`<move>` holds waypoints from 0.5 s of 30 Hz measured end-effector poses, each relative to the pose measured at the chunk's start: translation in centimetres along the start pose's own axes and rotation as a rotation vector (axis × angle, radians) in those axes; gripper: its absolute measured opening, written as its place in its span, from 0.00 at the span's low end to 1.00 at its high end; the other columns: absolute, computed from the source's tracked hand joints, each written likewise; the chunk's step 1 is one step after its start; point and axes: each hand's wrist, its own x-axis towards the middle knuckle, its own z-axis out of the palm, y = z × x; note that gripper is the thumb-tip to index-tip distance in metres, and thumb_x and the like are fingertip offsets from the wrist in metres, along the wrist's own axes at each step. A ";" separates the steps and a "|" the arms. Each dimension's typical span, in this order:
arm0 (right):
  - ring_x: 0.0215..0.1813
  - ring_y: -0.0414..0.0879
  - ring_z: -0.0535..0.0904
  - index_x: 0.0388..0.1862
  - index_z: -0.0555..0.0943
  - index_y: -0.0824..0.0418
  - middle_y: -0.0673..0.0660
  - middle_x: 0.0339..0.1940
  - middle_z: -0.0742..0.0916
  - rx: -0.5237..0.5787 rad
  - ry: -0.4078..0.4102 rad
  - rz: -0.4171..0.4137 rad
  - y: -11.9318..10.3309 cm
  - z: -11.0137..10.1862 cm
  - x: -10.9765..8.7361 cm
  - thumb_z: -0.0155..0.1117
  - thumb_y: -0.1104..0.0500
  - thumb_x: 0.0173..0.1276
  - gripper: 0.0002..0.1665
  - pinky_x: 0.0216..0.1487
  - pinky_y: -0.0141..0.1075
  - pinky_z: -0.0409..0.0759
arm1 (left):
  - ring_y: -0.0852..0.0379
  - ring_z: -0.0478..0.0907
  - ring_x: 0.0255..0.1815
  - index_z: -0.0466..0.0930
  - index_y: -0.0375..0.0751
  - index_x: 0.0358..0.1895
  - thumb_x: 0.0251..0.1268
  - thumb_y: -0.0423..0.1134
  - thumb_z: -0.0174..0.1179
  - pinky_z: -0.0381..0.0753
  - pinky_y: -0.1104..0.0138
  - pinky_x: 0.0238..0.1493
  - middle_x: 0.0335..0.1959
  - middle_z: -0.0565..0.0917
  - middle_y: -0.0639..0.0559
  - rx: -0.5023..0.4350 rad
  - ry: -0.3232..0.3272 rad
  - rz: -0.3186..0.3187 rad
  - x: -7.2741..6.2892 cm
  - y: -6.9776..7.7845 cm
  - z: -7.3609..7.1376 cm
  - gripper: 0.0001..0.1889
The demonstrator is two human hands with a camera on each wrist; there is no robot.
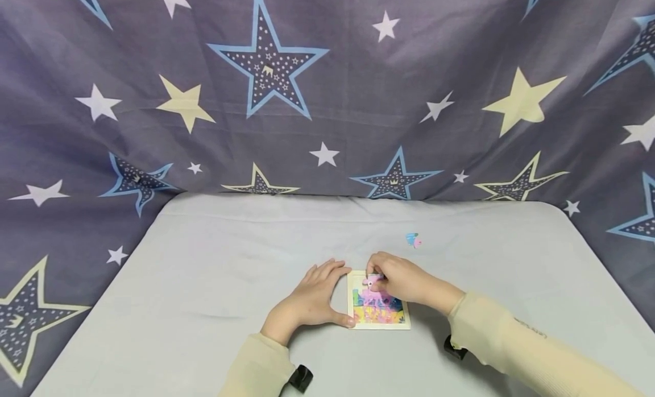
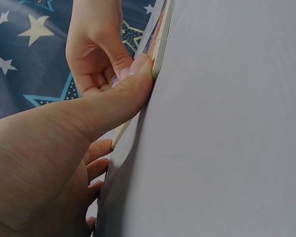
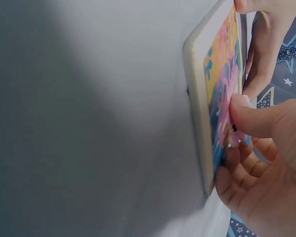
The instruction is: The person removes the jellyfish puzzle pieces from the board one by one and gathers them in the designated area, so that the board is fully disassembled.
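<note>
A small square jigsaw puzzle in a cream frame lies on the table, its lower part filled with pink, yellow and blue pieces. My left hand is spread along its left side, thumb on the near left corner and forefinger by the far left corner. Over the upper part of the puzzle, my right hand pinches a pink puzzle piece with a printed eye. In the right wrist view that puzzle piece shows between thumb and fingers, close over the picture. The right hand covers the frame's far right corner.
A loose blue and pink puzzle piece lies on the table beyond the right hand. Pale grey cloth covers the table. A dark curtain with stars hangs behind it and down both sides.
</note>
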 end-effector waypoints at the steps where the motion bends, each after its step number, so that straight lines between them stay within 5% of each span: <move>1: 0.33 0.40 0.69 0.36 0.76 0.55 0.47 0.29 0.73 0.010 0.006 -0.002 0.1 0.0 -0.1 0.73 0.65 0.62 0.13 0.34 0.32 0.72 | 0.45 0.46 0.79 0.60 0.44 0.75 0.42 0.63 0.76 0.40 0.47 0.78 0.77 0.57 0.46 -0.001 0.002 0.003 0.0 0.0 0.0 0.56; 15: 0.32 0.38 0.73 0.35 0.79 0.54 0.43 0.28 0.80 0.182 0.056 0.006 1.4 0.4 -0.8 0.69 0.63 0.66 0.06 0.36 0.31 0.75 | 0.45 0.46 0.79 0.60 0.43 0.75 0.42 0.63 0.76 0.40 0.47 0.78 0.77 0.58 0.46 -0.001 0.007 0.005 0.0 0.1 0.0 0.56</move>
